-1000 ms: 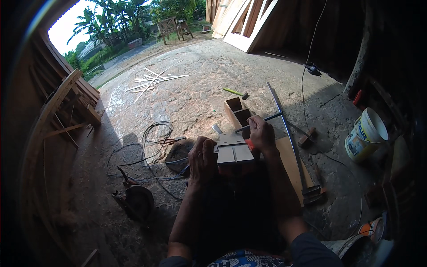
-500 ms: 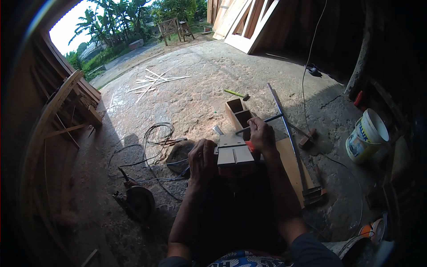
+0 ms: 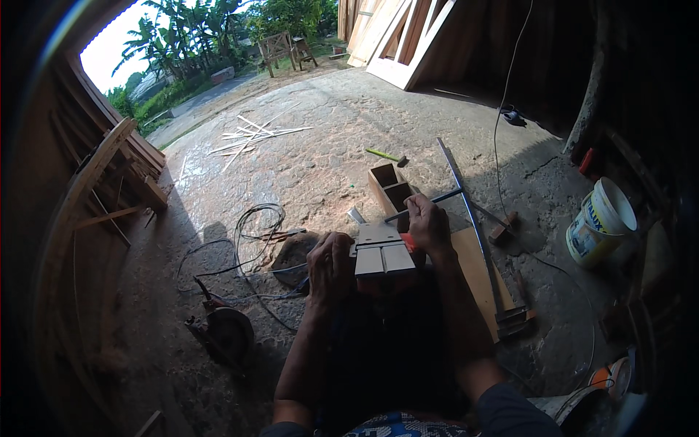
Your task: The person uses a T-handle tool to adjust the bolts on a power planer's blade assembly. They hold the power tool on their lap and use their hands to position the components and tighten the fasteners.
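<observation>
An electric hand planer point(image 3: 384, 260) lies upside down in front of my body, its flat grey sole facing up. A dark slot crosses the sole and a groove runs along the near plate. My left hand point(image 3: 330, 264) grips the planer's left side with bent fingers. On the other side, my right hand point(image 3: 429, 224) is closed round a dark, thin rod-shaped tool point(image 3: 445, 195). One end of this rod reaches over the far part of the sole. Its exact kind is hard to make out. Some red of the planer's body shows beside my right hand.
Beyond the planer stand an open wooden box point(image 3: 384, 177) and a green-handled hammer point(image 3: 386, 156). A long metal bar clamp point(image 3: 475, 227) lies right, over a board point(image 3: 473, 280). A circular saw point(image 3: 227, 333), coiled cable point(image 3: 255, 218) and stone point(image 3: 295, 255) are left; a bucket point(image 3: 598, 224) stands right.
The planer's sole has tilted and shifted very slightly, and my left hand has moved a little with it. My right hand keeps its hold on the rod in nearly the same place.
</observation>
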`<state>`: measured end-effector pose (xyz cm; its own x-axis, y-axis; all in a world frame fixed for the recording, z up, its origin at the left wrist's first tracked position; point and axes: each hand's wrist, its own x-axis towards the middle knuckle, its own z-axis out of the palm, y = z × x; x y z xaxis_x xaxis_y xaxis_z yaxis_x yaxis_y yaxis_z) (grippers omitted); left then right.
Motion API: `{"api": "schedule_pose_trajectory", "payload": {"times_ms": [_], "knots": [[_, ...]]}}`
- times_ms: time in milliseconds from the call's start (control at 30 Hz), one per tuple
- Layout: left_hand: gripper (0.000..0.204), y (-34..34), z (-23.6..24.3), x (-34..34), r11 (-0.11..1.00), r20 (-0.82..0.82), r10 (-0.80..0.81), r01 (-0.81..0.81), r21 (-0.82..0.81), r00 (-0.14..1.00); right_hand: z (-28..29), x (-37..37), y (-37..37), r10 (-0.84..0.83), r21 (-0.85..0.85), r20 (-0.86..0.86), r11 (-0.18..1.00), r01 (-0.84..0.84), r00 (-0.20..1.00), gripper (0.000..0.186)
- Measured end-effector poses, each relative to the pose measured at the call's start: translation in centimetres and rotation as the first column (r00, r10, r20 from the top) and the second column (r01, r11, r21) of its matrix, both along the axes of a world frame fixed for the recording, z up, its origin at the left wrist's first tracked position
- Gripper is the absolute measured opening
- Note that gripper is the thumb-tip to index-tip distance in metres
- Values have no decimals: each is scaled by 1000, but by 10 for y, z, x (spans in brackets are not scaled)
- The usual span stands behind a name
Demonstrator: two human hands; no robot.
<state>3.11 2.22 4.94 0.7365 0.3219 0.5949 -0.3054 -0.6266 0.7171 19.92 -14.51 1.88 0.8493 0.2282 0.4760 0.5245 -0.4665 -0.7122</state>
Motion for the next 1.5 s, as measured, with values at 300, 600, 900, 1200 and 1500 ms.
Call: {"api": "schedule_pose_trajectory", "payload": {"times_ms": [300,600,900,1200,1500], "knots": [[40,0,-4,1,1000,94,-4,4,4,996,1,-1,-1,-19,-23,32,1000,20,999,21],[26,-8,-12,1,996,133,86,-84,-15,987,-3,-1,0,-10,37,106,999,6,994,20],[19,-6,-22,3,994,162,96,-88,-58,982,2,-4,1,35,48,7,998,-35,999,19],[9,-6,0,4,967,160,88,-123,223,983,-3,1,-2,-12,0,-41,1000,12,999,21],[7,-4,-12,6,988,110,78,-91,127,991,-9,6,-2,-19,8,31,1000,18,999,22]]}}
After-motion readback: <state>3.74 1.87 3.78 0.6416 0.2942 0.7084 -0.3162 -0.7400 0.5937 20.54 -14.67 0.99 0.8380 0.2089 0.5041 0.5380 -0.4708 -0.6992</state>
